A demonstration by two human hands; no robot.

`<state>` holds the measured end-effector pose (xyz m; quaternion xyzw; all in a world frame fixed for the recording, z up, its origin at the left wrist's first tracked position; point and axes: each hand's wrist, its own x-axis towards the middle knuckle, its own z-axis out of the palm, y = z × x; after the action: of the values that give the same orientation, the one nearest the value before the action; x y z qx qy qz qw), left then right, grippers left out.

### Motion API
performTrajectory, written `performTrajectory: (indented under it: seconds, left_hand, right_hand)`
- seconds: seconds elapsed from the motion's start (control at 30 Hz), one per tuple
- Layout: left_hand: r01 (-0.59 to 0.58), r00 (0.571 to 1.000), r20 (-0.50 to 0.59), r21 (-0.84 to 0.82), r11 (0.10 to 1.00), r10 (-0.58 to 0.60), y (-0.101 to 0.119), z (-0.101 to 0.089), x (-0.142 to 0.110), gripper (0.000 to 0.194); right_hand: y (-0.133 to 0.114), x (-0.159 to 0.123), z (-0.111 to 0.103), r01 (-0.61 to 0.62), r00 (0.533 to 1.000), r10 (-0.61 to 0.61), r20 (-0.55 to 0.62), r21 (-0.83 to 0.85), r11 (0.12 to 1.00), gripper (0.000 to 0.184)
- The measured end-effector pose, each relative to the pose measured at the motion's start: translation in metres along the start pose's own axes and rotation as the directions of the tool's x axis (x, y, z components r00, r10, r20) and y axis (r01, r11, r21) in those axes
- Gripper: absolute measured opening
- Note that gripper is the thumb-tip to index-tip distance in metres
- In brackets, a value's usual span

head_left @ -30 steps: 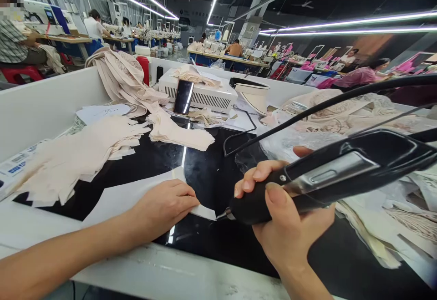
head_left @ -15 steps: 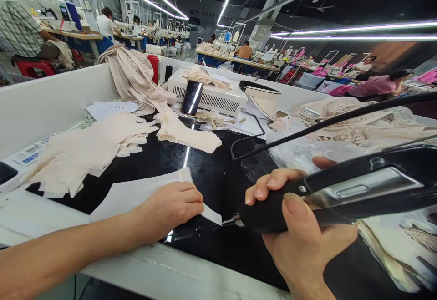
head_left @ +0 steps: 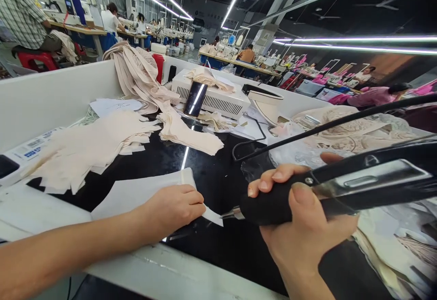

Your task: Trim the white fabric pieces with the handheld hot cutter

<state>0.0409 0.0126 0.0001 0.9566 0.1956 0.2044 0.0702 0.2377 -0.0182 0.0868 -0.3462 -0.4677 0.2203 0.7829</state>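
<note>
My left hand [head_left: 179, 204], its fingers curled and pressed together, grips the edge of a white sheet-like piece [head_left: 136, 193] on the glossy black work surface [head_left: 218, 177]. A narrow pointed end of this piece sticks out to the right of my fingertips. My right hand [head_left: 303, 227] is wrapped around a black hand tool [head_left: 269, 204] with a slim metal tip and a silvery lever on its side. The tip meets the pointed end of the white piece. Part of the piece is hidden under my left hand and forearm.
Stacked beige cut pieces [head_left: 102, 140] lie at the left, with more beige pieces [head_left: 187, 136] farther back. Behind stand a phone [head_left: 195, 99] and a white vented box [head_left: 228, 104]. A black cable [head_left: 327, 124] crosses at right. Clear plastic [head_left: 290, 154] and lace fabric [head_left: 341, 122] lie beyond.
The view has shifted slightly. The tool's tip sits a little higher along the white piece's pointed end. My left hand keeps its grip in nearly the same place.
</note>
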Motion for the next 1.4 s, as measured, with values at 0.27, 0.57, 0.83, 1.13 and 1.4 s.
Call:
performTrajectory:
  seconds: [0.27,0.57,0.83,1.13,1.4]
  left_hand:
    - [-0.029,0.999,-0.036,0.034,0.999,0.031,0.001,0.003,0.002,0.019]
    - [-0.054,0.997,-0.054,0.049,0.997,0.057,0.001,0.006,0.003,0.02]
    - [-0.045,0.999,-0.03,0.025,0.999,0.046,0.0,0.002,0.001,0.017]
    - [-0.018,1.0,-0.015,0.009,1.0,0.018,0.0,0.0,0.0,0.021]
    - [-0.028,1.0,0.0,0.011,1.0,0.028,-0.001,0.0,0.001,0.021]
  right_hand:
    - [0.017,0.003,0.017,0.008,0.999,-0.009,0.043,0.02,1.0,0.05]
    - [0.019,-0.003,0.02,-0.002,1.0,0.002,0.019,0.011,1.0,0.052]
    - [0.01,0.0,0.009,0.016,1.0,-0.016,-0.001,-0.007,1.0,0.049]
    - [0.011,-0.003,0.009,0.012,1.0,-0.012,0.017,-0.037,0.999,0.047]
    - [0.008,-0.011,0.015,0.0,0.999,-0.001,0.039,0.032,0.999,0.047]
